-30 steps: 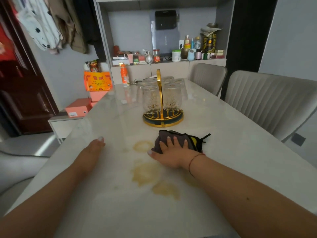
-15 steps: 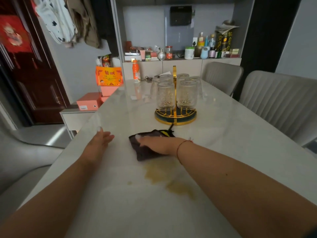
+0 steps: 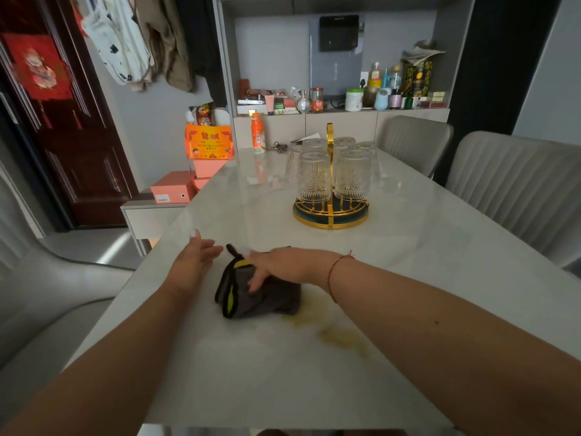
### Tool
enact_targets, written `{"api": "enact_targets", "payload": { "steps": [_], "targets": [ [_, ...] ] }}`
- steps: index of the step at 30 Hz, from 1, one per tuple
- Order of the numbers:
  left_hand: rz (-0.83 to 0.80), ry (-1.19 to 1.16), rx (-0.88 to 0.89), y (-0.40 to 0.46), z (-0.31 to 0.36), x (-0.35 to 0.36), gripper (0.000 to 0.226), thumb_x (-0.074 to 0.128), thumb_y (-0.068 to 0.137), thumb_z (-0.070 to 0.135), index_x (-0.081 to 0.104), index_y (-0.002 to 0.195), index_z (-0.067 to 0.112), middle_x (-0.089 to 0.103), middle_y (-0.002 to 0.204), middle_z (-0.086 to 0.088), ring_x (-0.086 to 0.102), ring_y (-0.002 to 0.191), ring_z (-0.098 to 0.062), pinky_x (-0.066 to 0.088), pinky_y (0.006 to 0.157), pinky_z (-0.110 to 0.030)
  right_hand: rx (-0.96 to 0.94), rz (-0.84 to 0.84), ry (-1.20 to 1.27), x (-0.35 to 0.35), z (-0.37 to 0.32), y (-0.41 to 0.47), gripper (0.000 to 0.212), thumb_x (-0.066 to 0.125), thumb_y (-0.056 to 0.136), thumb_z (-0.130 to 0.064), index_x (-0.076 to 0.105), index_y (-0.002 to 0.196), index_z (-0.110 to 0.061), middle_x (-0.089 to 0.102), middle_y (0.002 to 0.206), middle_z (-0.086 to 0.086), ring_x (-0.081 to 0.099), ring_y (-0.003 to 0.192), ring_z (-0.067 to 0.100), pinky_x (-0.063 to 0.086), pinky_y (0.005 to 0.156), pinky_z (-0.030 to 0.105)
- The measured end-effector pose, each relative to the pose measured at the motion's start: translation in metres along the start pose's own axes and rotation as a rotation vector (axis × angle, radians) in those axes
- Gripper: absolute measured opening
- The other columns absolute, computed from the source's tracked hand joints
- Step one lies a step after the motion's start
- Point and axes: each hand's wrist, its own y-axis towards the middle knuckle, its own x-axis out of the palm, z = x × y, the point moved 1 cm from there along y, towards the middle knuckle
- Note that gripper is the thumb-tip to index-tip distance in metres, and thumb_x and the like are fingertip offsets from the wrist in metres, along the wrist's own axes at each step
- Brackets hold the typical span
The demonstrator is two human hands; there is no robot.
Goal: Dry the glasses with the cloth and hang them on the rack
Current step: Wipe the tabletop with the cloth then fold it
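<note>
A dark grey cloth (image 3: 270, 298) with a yellow stripe lies crumpled on the pale table (image 3: 408, 262). My right hand (image 3: 283, 265) presses flat on top of it, fingers spread. Just left of the cloth, my left hand (image 3: 193, 262) hovers by the table with its fingers apart, holding nothing. Farther back stands a round gold rack (image 3: 330, 215) with a tall gold handle. Several ribbed glasses (image 3: 314, 176) hang upside down on it.
A yellowish wet stain (image 3: 342, 338) spreads on the table right of the cloth. An orange bottle (image 3: 258, 133) and keys sit at the table's far end. Grey chairs (image 3: 515, 187) line the right side. Orange boxes (image 3: 171, 191) stand on a low cabinet left.
My right hand has slid the cloth leftwards across the table, off the stain, toward my left hand. My left hand has lifted slightly and opened. The view has shifted left.
</note>
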Motion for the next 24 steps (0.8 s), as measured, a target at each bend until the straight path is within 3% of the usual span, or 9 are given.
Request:
{"api": "enact_targets", "payload": {
  "steps": [3, 7, 9, 11, 13, 15, 17, 19, 24],
  "targets": [
    [-0.008, 0.083, 0.001, 0.002, -0.004, -0.003, 0.059, 0.020, 0.103, 0.053, 0.055, 0.119, 0.009, 0.063, 0.124, -0.015, 0.052, 0.126, -0.026, 0.030, 0.117, -0.041, -0.001, 0.176, -0.082, 0.007, -0.004, 0.003, 0.066, 0.015, 0.101, -0.051, 0.056, 0.132, -0.010, 0.051, 0.141, 0.013, 0.045, 0.128, 0.029, 0.026, 0.113, 0.037],
    [0.014, 0.156, 0.026, 0.001, -0.006, -0.002, 0.065, 0.018, 0.103, 0.055, 0.060, 0.119, 0.008, 0.066, 0.122, -0.014, 0.053, 0.123, -0.026, 0.032, 0.113, -0.038, -0.064, -0.021, -0.303, 0.050, -0.007, 0.001, 0.063, 0.009, 0.100, -0.049, 0.034, 0.148, -0.016, 0.026, 0.158, 0.009, 0.018, 0.147, 0.027, 0.010, 0.119, 0.048],
    [0.013, 0.157, 0.015, 0.001, -0.007, -0.001, 0.065, 0.017, 0.102, 0.057, 0.060, 0.118, 0.011, 0.066, 0.125, -0.012, 0.052, 0.124, -0.026, 0.032, 0.113, -0.040, -0.122, -0.117, -0.089, 0.048, -0.003, -0.011, 0.071, 0.008, 0.098, -0.055, 0.057, 0.133, -0.018, 0.038, 0.153, 0.003, 0.029, 0.142, 0.023, 0.012, 0.117, 0.037],
    [0.008, 0.163, 0.017, 0.001, -0.007, -0.002, 0.066, 0.016, 0.100, 0.060, 0.061, 0.114, 0.014, 0.066, 0.125, -0.012, 0.051, 0.127, -0.027, 0.030, 0.116, -0.045, -0.170, -0.100, 0.058, 0.039, -0.004, -0.021, 0.068, 0.016, 0.100, -0.052, 0.071, 0.110, -0.014, 0.058, 0.135, 0.003, 0.048, 0.125, 0.020, 0.025, 0.103, 0.027],
    [0.012, 0.163, 0.026, 0.002, -0.008, -0.004, 0.066, 0.017, 0.099, 0.063, 0.063, 0.109, 0.017, 0.067, 0.122, -0.012, 0.052, 0.128, -0.029, 0.030, 0.116, -0.047, -0.216, 0.133, 0.050, 0.039, -0.009, -0.025, 0.049, 0.032, 0.101, -0.044, 0.067, 0.098, -0.010, 0.068, 0.108, 0.007, 0.058, 0.103, 0.023, 0.038, 0.088, 0.029],
    [0.031, 0.168, 0.029, 0.002, -0.009, -0.005, 0.065, 0.018, 0.099, 0.063, 0.064, 0.105, 0.018, 0.068, 0.120, -0.012, 0.053, 0.126, -0.029, 0.031, 0.116, -0.047, -0.238, 0.252, -0.181, 0.053, -0.013, -0.024, 0.032, 0.037, 0.101, -0.037, 0.060, 0.103, -0.015, 0.064, 0.114, 0.009, 0.054, 0.107, 0.027, 0.042, 0.093, 0.040],
    [0.039, 0.174, 0.034, 0.002, -0.009, -0.004, 0.062, 0.019, 0.099, 0.062, 0.065, 0.099, 0.020, 0.069, 0.117, -0.012, 0.054, 0.125, -0.028, 0.032, 0.116, -0.046, -0.230, 0.072, -0.449, 0.075, -0.011, -0.026, 0.044, 0.025, 0.103, -0.038, 0.043, 0.140, -0.021, 0.036, 0.152, 0.006, 0.027, 0.142, 0.027, 0.017, 0.114, 0.054],
    [0.034, 0.178, 0.045, 0.002, -0.009, -0.004, 0.061, 0.019, 0.100, 0.061, 0.065, 0.097, 0.021, 0.069, 0.116, -0.013, 0.055, 0.124, -0.028, 0.032, 0.116, -0.046, -0.216, 0.002, -0.544, 0.084, -0.005, -0.029, 0.051, 0.016, 0.103, -0.042, 0.018, 0.152, -0.027, 0.007, 0.162, -0.003, -0.002, 0.149, 0.022, -0.005, 0.116, 0.059],
    [0.030, 0.235, 0.065, 0.000, -0.010, -0.005, 0.066, 0.020, 0.096, 0.065, 0.065, 0.103, 0.017, 0.071, 0.112, -0.011, 0.056, 0.122, -0.028, 0.034, 0.114, -0.044, -0.137, -0.015, -0.597, 0.068, 0.018, -0.032, 0.050, 0.015, 0.103, -0.039, 0.006, 0.152, -0.035, -0.005, 0.162, -0.008, -0.012, 0.148, 0.021, -0.012, 0.110, 0.067]
  ]
}}
